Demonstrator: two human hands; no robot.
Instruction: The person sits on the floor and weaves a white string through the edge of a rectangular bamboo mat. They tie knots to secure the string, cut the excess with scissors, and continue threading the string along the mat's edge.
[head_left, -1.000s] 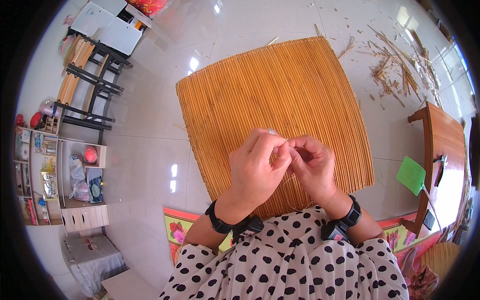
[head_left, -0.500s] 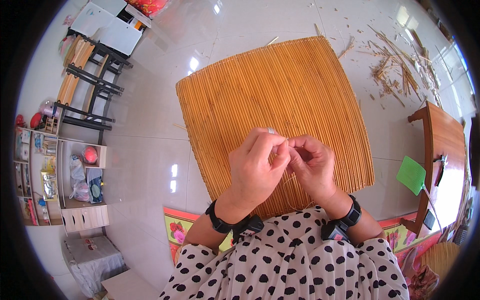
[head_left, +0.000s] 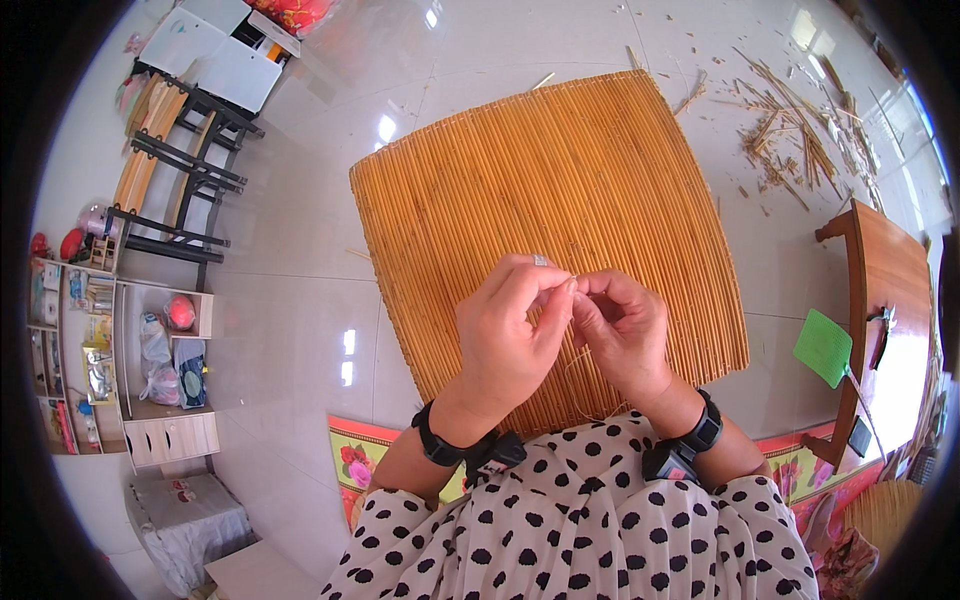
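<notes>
My left hand (head_left: 508, 335) and my right hand (head_left: 625, 335) meet over a tan mat of narrow bound sticks (head_left: 520, 180). Both are closed, thumbs and index fingers pinched together, fingertips touching, on what looks like a thin pale string (head_left: 577, 375), which dangles below them onto the mat. The exact bit between my fingertips is too small to make out. A silvery band is on a finger of my left hand. The mat's near edge meets my polka-dot skirt.
Scattered stick scraps (head_left: 790, 150) lie on the floor at upper right. A wooden table (head_left: 880, 265) with a green fly swatter (head_left: 822, 347) beside it stands right. Folded stools (head_left: 160, 160) and a shelving unit (head_left: 165, 410) line the left. A floral mat (head_left: 355, 455) shows beneath me.
My hands remain pinched together in nearly the same place; the fingers of my left hand have shifted very slightly. The mat and string look unchanged.
</notes>
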